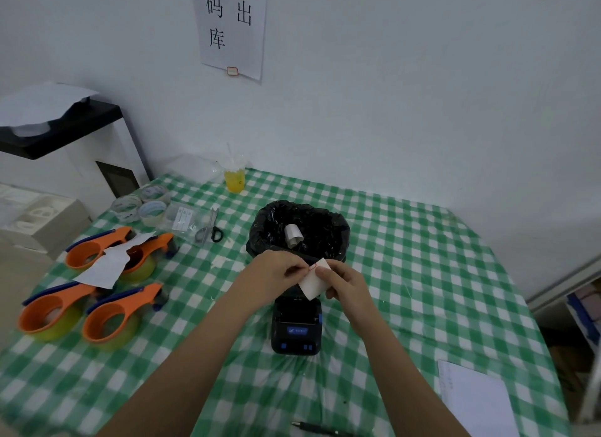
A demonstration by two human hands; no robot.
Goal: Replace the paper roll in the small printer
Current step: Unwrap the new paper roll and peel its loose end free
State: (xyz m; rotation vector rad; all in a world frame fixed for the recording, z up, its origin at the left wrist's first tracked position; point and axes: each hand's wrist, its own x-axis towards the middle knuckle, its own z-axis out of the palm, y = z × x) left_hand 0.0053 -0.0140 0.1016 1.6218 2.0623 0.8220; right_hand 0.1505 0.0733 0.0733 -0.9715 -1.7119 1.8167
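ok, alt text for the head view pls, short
Two bare hands, left hand and right hand, hold a small white paper roll above a black printer on a green checked tablecloth. Behind sits a black-lined bin; orange tape dispensers lie left.

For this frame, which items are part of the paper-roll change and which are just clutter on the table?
Job:
small black printer
white paper roll, held by left hand and right hand
black-lined bin with grey cardboard core

Lying about:
four orange tape dispensers
clear tape rolls
scissors
yellow drink cup
black pen
white sheet
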